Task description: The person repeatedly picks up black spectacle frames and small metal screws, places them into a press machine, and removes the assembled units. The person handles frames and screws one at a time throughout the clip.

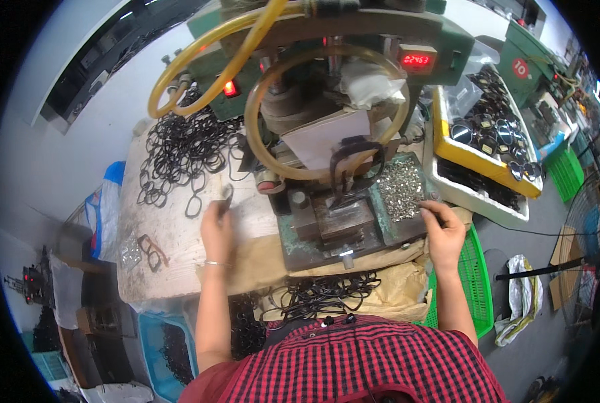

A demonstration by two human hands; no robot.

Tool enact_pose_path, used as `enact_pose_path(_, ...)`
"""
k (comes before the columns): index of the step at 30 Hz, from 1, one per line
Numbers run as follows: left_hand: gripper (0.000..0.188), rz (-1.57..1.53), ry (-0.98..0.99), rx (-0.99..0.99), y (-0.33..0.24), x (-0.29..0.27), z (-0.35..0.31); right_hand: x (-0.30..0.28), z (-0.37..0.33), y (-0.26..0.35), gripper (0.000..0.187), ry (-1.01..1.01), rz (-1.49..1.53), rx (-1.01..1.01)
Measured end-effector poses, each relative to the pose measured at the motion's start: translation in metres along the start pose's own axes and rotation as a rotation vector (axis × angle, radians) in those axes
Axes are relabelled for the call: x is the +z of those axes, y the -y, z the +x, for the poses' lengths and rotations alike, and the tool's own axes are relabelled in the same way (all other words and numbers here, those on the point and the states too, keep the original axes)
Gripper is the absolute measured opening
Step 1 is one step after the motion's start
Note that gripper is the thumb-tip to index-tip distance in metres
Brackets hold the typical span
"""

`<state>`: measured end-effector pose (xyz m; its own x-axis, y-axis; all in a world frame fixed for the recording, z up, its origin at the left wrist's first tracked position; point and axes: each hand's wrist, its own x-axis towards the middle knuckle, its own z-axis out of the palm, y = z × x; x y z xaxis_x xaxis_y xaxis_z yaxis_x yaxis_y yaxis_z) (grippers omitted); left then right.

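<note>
My left hand [217, 232], with a bracelet at its wrist, is over the pale worktop and smeared by motion. A small dark piece [228, 192] shows at its fingertips; whether it is held I cannot tell. My right hand [446, 232] is closed in a pinch at the right edge of a heap of small metal pieces [398, 191]; what it pinches, if anything, is too small to make out. Between my hands stands a green press [286, 228] with a metal block [344, 218]. Above the block sits a black glasses frame [355, 161], upright and tilted.
Many black glasses frames [189, 141] lie heaped at the far left; a brown frame [153, 254] lies nearer. A yellow hose [253, 134] loops before the press. White foam boxes [481, 195] with sunglasses stand right. More frames [327, 294] lie before me, beside a green basket [478, 282].
</note>
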<state>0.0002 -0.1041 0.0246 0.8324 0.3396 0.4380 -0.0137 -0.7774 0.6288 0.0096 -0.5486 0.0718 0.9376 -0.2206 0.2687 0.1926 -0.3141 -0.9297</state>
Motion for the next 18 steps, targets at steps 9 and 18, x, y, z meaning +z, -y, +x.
enact_pose_path(9,0.007,-0.687,-0.027,-0.269,-0.046,0.013,0.003,0.091,0.026,0.062,0.034,0.254,0.409,-0.068)
enact_pose_path(18,0.008,-0.806,-0.298,-0.191,-0.123,-0.025,0.009,0.096,0.015,0.082,0.046,0.315,0.651,0.206)
